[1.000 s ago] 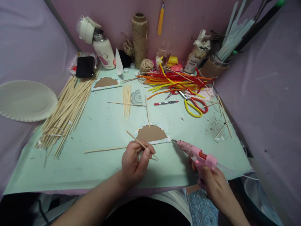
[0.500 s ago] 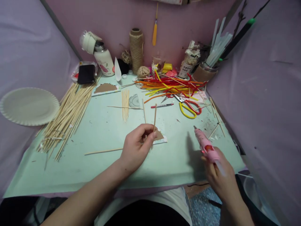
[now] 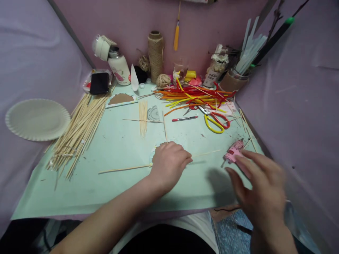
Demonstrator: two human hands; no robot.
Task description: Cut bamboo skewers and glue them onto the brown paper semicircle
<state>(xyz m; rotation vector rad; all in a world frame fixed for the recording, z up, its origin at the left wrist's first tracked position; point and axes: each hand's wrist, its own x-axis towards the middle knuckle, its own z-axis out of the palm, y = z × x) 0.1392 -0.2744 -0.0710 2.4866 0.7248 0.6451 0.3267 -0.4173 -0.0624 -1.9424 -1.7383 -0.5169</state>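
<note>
My left hand (image 3: 169,164) is closed on a thin wooden stick (image 3: 208,153) that points to the right, low over the table. Beneath that hand lies a half-round cardboard piece (image 3: 156,150) with a pale rim, mostly hidden. One stick (image 3: 164,127) stretches away behind the piece, and another (image 3: 124,169) runs out to its left. The pink glue gun (image 3: 234,151) rests on the table at the right. Just in front of it, my right hand (image 3: 261,187) is open with its fingers spread, slightly blurred.
Bundled sticks (image 3: 84,130) and a paper plate (image 3: 38,119) are at the left. Scissors (image 3: 217,121), a pen (image 3: 184,119) and a protractor (image 3: 153,113) lie mid-table. Coloured strips (image 3: 196,97), twine (image 3: 156,56) and a bottle (image 3: 119,68) stand or lie behind.
The glue gun has left my right hand and lies on the table. My left hand has turned palm down, and its stick has gone from upright to nearly flat, pointing right.
</note>
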